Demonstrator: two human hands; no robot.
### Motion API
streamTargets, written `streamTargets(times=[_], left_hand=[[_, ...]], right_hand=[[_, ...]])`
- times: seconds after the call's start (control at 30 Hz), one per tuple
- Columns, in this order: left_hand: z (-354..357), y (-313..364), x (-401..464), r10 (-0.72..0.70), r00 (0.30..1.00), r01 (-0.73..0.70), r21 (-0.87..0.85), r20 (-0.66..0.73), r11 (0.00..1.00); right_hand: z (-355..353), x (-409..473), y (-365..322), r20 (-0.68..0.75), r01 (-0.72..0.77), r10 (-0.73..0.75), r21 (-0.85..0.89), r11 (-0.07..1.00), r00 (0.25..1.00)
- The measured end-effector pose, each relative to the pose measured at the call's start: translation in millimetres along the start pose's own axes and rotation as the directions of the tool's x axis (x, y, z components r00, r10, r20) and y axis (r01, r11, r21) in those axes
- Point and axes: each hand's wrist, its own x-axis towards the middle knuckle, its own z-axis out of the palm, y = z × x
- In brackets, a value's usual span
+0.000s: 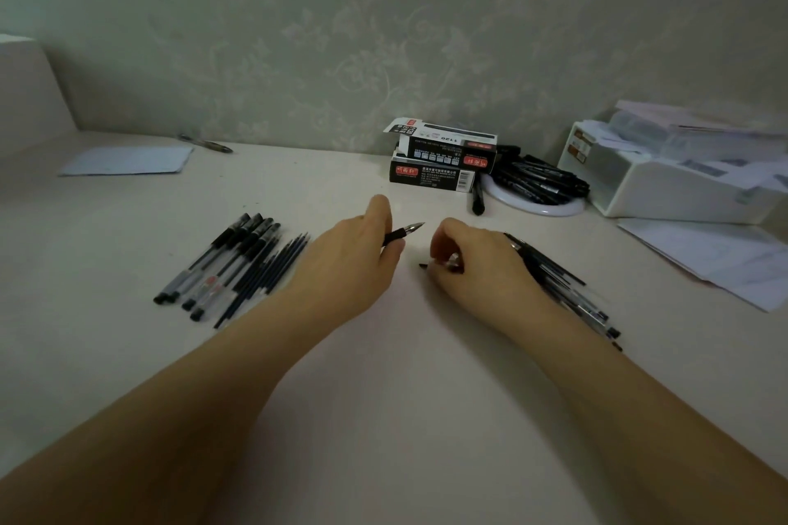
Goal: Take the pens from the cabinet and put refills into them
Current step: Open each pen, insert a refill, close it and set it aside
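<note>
My left hand [358, 256] grips a pen [403, 232] whose black grip and metal tip stick out to the right. My right hand [473, 260] is curled over the table, pinching a small dark piece [443, 265] against the surface; what it is I cannot tell. Left of my left hand lie several capped clear pens [221, 264] and beside them several thin dark refills [273, 273]. Behind my right hand lies another heap of pens and refills [563, 286], partly hidden by the hand and wrist.
Two stacked black pen boxes [439, 160] stand by the wall. A white plate [537, 205] holds several black markers, with one marker [477, 200] beside it. A white organiser [665, 179] and loose papers [716, 260] are at right. Blue paper [128, 161] and a pen [207, 144] lie far left.
</note>
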Motion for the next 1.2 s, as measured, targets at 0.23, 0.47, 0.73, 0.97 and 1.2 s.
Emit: streamTargets(times=[0.23, 0.47, 0.73, 0.97, 1.2], left_hand=[[0.6, 1.6, 0.0, 0.064, 0.998, -0.064, -0.024, 0.028, 0.998], [-4.4, 7.3, -1.9, 0.165, 0.986, -0.16, -0.141, 0.025, 0.977], [-3.1, 8.4, 0.7, 0.126, 0.989, -0.114, -0.149, 0.073, 0.982], [-0.7, -0.6, -0.1, 0.101, 0.988, -0.073, -0.219, 0.118, 0.973], [-4.0, -9.0, -0.1, 0.122, 0.964, -0.111, -0.06, 0.237, 0.992]], right_hand=[[-2.9, 2.7, 2.4, -0.042, -0.003, 0.006, 0.081, 0.997, 0.999], [-2.5, 6.3, -5.7, 0.004, -0.177, 0.203, 0.505, 0.845, 0.979], [-7.7, 6.8, -4.1, 0.054, -0.236, 0.274, 0.682, 0.692, 0.96], [-10.0, 5.7, 0.1, 0.192, -0.264, 0.182, 0.758, 0.597, 0.964], [-4.2, 8.3, 2.4, 0.043, -0.244, 0.276, 0.611, 0.753, 0.96]])
